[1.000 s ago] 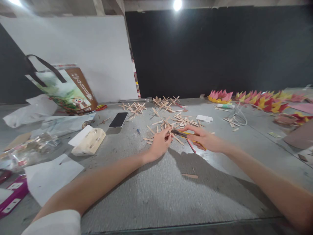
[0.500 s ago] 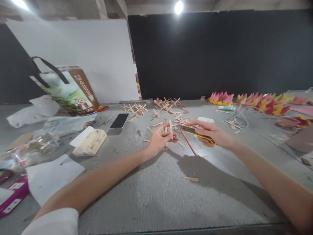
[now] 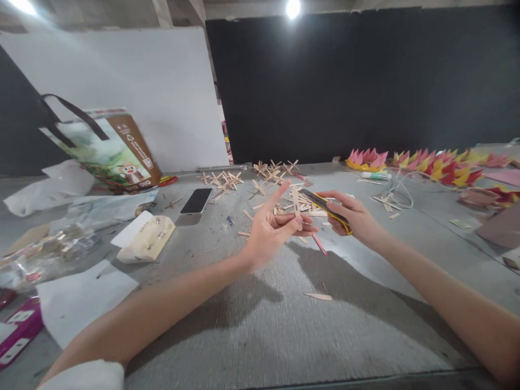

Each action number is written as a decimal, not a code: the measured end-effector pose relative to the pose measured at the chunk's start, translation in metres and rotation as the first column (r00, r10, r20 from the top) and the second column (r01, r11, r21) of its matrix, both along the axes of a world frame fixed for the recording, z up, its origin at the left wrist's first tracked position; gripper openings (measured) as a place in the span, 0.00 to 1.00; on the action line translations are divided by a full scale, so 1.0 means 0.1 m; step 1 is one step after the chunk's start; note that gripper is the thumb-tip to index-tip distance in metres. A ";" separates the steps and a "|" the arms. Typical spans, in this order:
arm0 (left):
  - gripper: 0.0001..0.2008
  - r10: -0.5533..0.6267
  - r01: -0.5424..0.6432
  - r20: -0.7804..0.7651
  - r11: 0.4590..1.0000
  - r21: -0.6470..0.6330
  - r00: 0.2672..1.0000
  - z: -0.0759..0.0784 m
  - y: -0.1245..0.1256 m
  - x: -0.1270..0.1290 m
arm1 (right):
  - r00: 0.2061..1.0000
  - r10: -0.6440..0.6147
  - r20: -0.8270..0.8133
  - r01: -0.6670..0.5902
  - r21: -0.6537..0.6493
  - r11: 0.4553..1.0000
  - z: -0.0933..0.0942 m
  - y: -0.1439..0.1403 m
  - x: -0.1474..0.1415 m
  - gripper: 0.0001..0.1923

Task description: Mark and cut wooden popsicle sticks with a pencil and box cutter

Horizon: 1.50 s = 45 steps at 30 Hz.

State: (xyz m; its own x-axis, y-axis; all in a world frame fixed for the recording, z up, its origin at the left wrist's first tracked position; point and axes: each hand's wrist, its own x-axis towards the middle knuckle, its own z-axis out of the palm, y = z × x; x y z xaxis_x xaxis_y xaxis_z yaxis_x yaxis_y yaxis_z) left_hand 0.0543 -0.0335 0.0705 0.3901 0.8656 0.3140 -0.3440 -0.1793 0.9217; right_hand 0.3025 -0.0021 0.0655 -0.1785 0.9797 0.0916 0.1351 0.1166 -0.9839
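My left hand (image 3: 270,230) pinches a wooden craft stick (image 3: 296,200) upright between thumb and fingers, its index finger stretched out. Close to its right, my right hand (image 3: 352,219) is wrapped round a yellow and black utility knife (image 3: 327,206), whose tip points left toward the stick. Whether the blade touches the stick I cannot tell. Behind both hands lies a heap of loose craft sticks (image 3: 312,205). A red pencil (image 3: 319,244) rests below the hands, partly hidden by the left fingers. Nearer to me lies a pointed sliver of wood (image 3: 319,297).
Sticks joined in crosses (image 3: 225,183) pile up at the back. On the left are a phone (image 3: 196,201), a cream box (image 3: 148,238), a carrier bag (image 3: 117,151) and a purple power strip (image 3: 20,333). Pink and yellow paper flowers (image 3: 368,158), a glue stick (image 3: 376,176) and a white cable (image 3: 406,200) occupy the right.
My left hand has moved right and its index finger has lifted away from the stick. The knife now slants more steeply in my right hand. The view has shifted slightly.
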 end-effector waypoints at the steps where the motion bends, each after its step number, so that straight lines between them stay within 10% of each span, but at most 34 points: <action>1: 0.51 -0.001 0.001 0.006 1.000 -0.002 1.000 0.00 -0.01 0.00 | 1.000 0.002 -0.002 -0.002 0.000 1.000 0.00 0.00 0.00 0.29; 10: 0.20 -0.079 0.048 -0.243 0.990 -0.131 0.967 -0.19 0.33 -0.07 | 0.996 -0.068 0.058 0.063 0.081 0.995 -0.04 0.06 0.01 0.26; 16: 0.09 -0.209 0.128 -0.740 0.978 -0.166 0.640 -0.39 0.58 -0.25 | 0.991 -0.051 0.124 0.037 0.120 0.992 -0.06 0.12 0.10 0.28; 24: 0.12 -0.113 0.302 -0.942 0.953 -0.013 0.317 -0.39 0.55 -0.29 | 0.839 0.254 0.482 -0.293 0.007 0.956 -0.01 0.09 0.22 0.26; 31: 0.10 -0.007 0.324 -0.939 0.939 0.112 0.344 -0.39 0.62 -0.30 | 0.641 0.274 0.717 -0.412 0.020 0.911 0.03 0.02 0.17 0.29; 45: 0.11 -0.026 0.288 -0.920 0.953 0.096 0.392 -0.49 0.68 -0.30 | 0.566 0.368 0.738 -0.457 -0.091 0.885 -0.11 0.02 0.10 0.31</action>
